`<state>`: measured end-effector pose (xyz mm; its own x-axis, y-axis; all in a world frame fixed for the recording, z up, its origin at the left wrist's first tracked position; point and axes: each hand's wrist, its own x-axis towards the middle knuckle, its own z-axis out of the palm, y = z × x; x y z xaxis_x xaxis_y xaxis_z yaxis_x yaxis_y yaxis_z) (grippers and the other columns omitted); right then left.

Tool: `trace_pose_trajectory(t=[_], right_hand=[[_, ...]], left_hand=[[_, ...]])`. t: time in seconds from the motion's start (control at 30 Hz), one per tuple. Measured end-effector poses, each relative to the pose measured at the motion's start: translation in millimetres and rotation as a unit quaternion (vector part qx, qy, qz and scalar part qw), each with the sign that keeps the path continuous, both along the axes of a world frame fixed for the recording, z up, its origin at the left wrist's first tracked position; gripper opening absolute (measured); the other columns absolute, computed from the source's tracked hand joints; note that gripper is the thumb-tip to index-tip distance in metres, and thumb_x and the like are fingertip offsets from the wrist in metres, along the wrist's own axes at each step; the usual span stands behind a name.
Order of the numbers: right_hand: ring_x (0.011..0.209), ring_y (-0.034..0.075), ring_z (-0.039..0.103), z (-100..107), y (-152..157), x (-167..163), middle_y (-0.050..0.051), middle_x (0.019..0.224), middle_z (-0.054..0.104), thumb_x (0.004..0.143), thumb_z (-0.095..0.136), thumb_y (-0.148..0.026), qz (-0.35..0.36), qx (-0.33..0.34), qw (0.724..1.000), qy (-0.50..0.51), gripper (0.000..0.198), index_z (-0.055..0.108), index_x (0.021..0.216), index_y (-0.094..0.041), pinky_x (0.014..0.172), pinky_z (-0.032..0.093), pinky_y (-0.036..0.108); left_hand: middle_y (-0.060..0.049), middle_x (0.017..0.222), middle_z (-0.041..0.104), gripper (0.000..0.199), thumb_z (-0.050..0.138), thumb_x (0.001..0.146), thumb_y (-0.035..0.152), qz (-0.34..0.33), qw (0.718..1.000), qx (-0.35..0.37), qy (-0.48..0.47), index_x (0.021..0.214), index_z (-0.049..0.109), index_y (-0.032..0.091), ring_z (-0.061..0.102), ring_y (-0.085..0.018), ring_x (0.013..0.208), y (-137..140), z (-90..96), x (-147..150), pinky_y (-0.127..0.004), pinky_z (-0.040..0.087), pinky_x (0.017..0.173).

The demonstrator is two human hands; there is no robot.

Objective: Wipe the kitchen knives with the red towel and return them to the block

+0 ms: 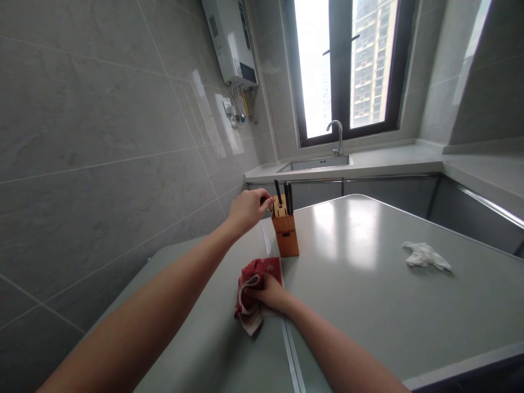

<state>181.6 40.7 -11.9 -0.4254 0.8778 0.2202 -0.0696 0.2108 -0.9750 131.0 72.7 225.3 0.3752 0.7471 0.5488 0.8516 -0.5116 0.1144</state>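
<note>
A wooden knife block [287,239] stands upright on the grey-green tabletop. Several black-handled knives [288,197] stick up from its slots. At the block's upper left edge, my left hand [248,207] is closed, with a dark handle showing between the fingers; it looks like a knife's, its blade hidden. Nearer to me, my right hand [272,292] grips a bunched red cloth [262,268] with pale edging. The cloth hangs in folds over the table seam, just in front of the block, and covers some of my right fingers.
A crumpled white tissue or cloth [426,255] lies on the right of the table [347,305]. Behind are a white counter [393,160], a sink [315,163] and a faucet [339,139] below the window. A tiled wall [102,120] with a water heater [231,41] borders the left.
</note>
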Motion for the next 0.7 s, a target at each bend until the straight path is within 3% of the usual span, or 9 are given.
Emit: trace_pose_trajectory(t=[0.27, 0.47, 0.7], right_hand=[[0.094, 0.026, 0.062, -2.7, 1.7, -1.2, 0.006, 0.096, 0.070, 0.066, 0.072, -0.034, 0.001, 0.007, 1.000, 0.011, 0.036, 0.064, 0.096, -0.016, 0.083, 0.048, 0.039], [0.094, 0.025, 0.062, -3.7, 1.5, -0.9, 0.005, 0.096, 0.069, 0.067, 0.071, -0.036, 0.000, 0.011, 1.000, 0.009, 0.037, 0.064, 0.097, -0.017, 0.084, 0.047, 0.038], [0.093, 0.024, 0.062, -2.9, 0.5, -0.9, 0.005, 0.095, 0.069, 0.066, 0.071, -0.032, -0.004, 0.003, 1.000, 0.005, 0.035, 0.064, 0.097, -0.017, 0.082, 0.048, 0.037]], left_hand=[[-0.002, 0.063, 0.066, 0.033, 0.039, 0.089, 0.041, 0.031, 0.996, -0.089, 0.001, 0.096, 0.064, 0.021, 0.057, -0.014, 0.049, 12.1, -22.8, 4.4, -0.023, 0.038, 0.052], [-0.006, 0.080, 0.068, 0.037, 0.036, 0.089, 0.045, 0.046, 0.998, -0.033, 0.030, 0.098, 0.064, 0.023, 0.062, -0.019, 0.065, 15.3, -24.5, 8.5, -0.025, 0.040, 0.055], [-0.007, 0.092, 0.065, 0.033, 0.045, 0.086, 0.042, 0.077, 0.996, 0.011, 0.046, 0.109, 0.058, 0.021, 0.062, -0.021, 0.075, 29.7, -16.7, 16.8, -0.029, 0.044, 0.063]])
